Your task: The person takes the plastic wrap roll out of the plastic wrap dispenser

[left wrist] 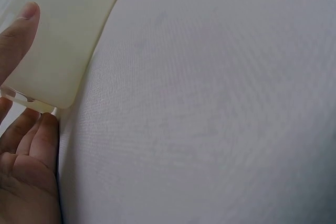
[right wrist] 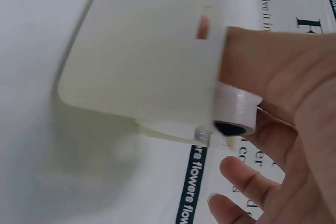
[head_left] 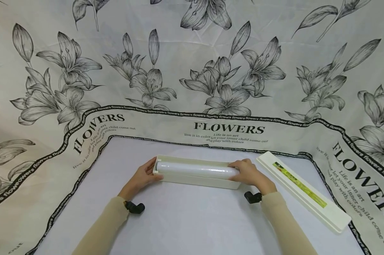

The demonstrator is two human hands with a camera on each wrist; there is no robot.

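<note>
A long cream-white box (head_left: 199,181) without its lid lies across the table, and inside is a roll of clear plastic wrap (head_left: 195,170). My left hand (head_left: 147,174) holds the box's left end. In the left wrist view the thumb (left wrist: 21,35) lies on the front wall, with the fingers at the end wall. At the other end, my right hand (head_left: 246,171) grips the roll, its thumb passing behind the box's front wall. The right wrist view shows the roll's end (right wrist: 239,109) with a dark core opening, sticking up past the box wall.
To the right, the long white lid (head_left: 306,194) with a yellow-green label lies at a slant on the white tabletop (head_left: 192,223). A flower-printed cloth (head_left: 230,85) rises around the back and sides. Dark wrist cameras (head_left: 135,207) sit on both wrists.
</note>
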